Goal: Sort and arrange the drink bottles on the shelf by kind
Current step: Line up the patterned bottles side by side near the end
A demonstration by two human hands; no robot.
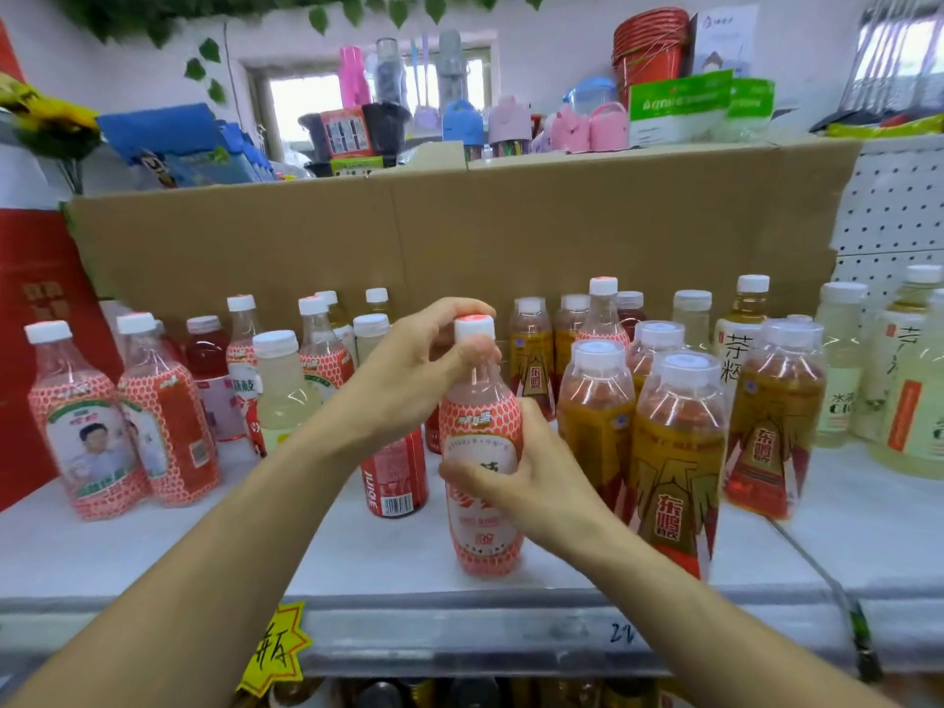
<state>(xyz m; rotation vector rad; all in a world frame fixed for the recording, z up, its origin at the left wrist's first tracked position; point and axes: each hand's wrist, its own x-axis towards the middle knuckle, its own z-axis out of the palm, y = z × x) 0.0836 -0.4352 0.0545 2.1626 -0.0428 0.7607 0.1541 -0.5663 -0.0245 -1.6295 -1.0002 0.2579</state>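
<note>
A pink-and-white labelled bottle point(482, 482) with a white cap stands at the front middle of the white shelf point(153, 554). My left hand point(419, 370) grips its neck and cap from the left. My right hand point(531, 477) wraps round its label from the right. Two matching pink bottles point(122, 421) stand at the left. Several amber bottles point(679, 452) with red-and-gold labels stand to the right. Pale yellow bottles point(904, 380) fill the far right. A red juice bottle point(396, 477) stands behind my left wrist, partly hidden.
A brown cardboard sheet point(459, 232) forms the back wall behind the bottles. More mixed bottles point(286, 385) crowd the left middle. A red box point(36, 324) stands at the far left. A yellow price tag point(278, 651) hangs on the shelf's front edge. Household goods sit above.
</note>
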